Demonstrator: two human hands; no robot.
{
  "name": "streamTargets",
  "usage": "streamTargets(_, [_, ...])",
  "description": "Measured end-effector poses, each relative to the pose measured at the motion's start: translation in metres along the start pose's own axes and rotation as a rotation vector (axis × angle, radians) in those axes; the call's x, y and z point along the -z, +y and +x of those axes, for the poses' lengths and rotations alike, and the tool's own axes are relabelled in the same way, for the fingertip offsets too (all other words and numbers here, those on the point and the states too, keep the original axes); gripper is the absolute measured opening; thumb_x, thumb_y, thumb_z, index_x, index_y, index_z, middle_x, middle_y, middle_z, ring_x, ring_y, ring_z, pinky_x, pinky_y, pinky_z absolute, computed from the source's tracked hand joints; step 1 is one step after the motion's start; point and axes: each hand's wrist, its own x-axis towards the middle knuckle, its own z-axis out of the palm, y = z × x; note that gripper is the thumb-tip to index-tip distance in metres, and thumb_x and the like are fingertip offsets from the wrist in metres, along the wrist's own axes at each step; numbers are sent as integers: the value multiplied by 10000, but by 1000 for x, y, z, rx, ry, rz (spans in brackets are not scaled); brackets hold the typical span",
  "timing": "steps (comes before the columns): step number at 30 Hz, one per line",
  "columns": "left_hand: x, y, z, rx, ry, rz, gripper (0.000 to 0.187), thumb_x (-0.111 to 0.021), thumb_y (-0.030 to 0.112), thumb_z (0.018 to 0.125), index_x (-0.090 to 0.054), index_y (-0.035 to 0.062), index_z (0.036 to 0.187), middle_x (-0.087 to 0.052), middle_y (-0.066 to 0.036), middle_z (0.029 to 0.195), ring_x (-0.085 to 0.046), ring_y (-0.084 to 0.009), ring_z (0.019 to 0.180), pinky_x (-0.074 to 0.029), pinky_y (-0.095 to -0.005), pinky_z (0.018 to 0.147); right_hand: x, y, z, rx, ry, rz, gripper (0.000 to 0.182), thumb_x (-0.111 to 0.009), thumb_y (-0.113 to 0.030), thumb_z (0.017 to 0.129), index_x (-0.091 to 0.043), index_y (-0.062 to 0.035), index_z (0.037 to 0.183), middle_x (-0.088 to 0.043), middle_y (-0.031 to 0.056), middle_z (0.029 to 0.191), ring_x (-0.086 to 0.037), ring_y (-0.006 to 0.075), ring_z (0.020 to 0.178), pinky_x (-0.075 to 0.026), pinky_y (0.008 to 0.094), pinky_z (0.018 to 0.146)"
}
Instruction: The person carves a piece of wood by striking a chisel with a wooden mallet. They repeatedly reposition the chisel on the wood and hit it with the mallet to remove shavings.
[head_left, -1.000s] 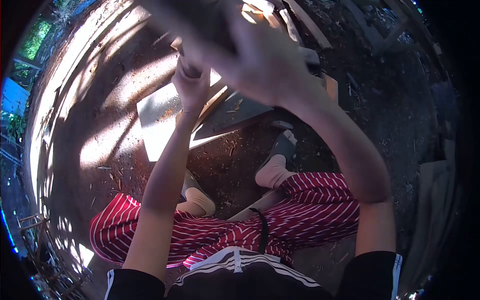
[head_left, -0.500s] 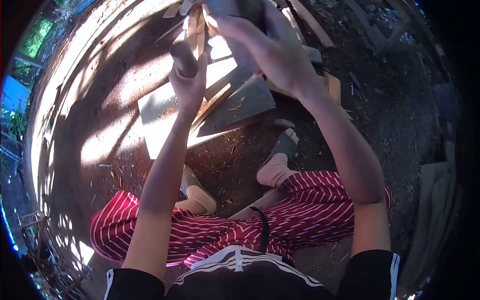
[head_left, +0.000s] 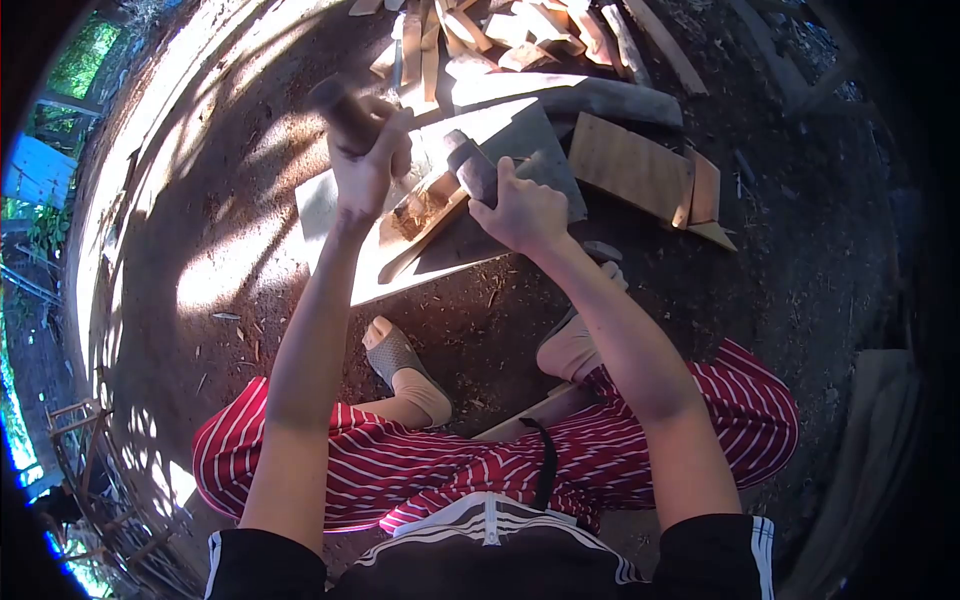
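Note:
My left hand is wrapped round a dark cylindrical handle, which stands up out of the fist. To its right, my right hand grips a short dark tool with a blocky end, tilted up and left. Below and between the hands lies a piece of wood with a rough, chipped hollow, on a pale flat board. The lower end of the left tool is hidden behind the hand and blurred.
Split wood pieces are heaped at the top, by a long curved log. A plank lies right of the board. My feet are just below the board. Sticks stand at the far left.
My right hand has come down and left from the top, bringing its tool close above the wood. My left hand has shifted slightly left, its handle now leaning left. The chipped wood shows more.

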Motion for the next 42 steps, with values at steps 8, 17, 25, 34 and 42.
streamTargets(8, [-11,9,3,-31,177,0,176,-680,75,847,-508,73,809,-440,0,512,-382,-80,376,-258,-250,347,-7,0,-4,-20,35,21,576,-629,-495,792,-447,-35,1088,-672,224,767,-682,393,741,-538,497,648])
streamTargets(17, [-27,-10,10,-80,305,-20,204,-704,110,849,-510,72,798,-439,11,518,-351,-58,362,-234,-242,334,-7,-2,-1,-24,26,32,558,-629,-506,799,-441,-47,1055,-670,225,762,-681,392,730,-539,488,644])
streamTargets(25, [-38,-11,19,-95,325,-12,223,-723,115,836,-529,68,735,-486,10,523,-407,-50,371,-277,-215,338,-5,-2,-2,-21,39,33,548,-630,-505,803,-439,-54,1048,-668,216,750,-679,396,724,-539,496,639])
streamTargets(34, [-33,-32,32,-223,348,153,217,-712,96,847,-530,75,730,-462,26,498,-377,-29,366,-241,-209,331,-8,-2,-4,-5,89,22,494,-631,-468,793,-452,-53,990,-667,195,699,-690,358,673,-546,463,590])
streamTargets(42, [-33,-37,33,-282,335,233,241,-714,109,847,-519,73,710,-468,23,495,-405,-32,377,-268,-205,340,-10,-1,-3,-5,94,16,495,-628,-476,798,-452,-53,988,-664,188,690,-687,362,663,-545,467,588])
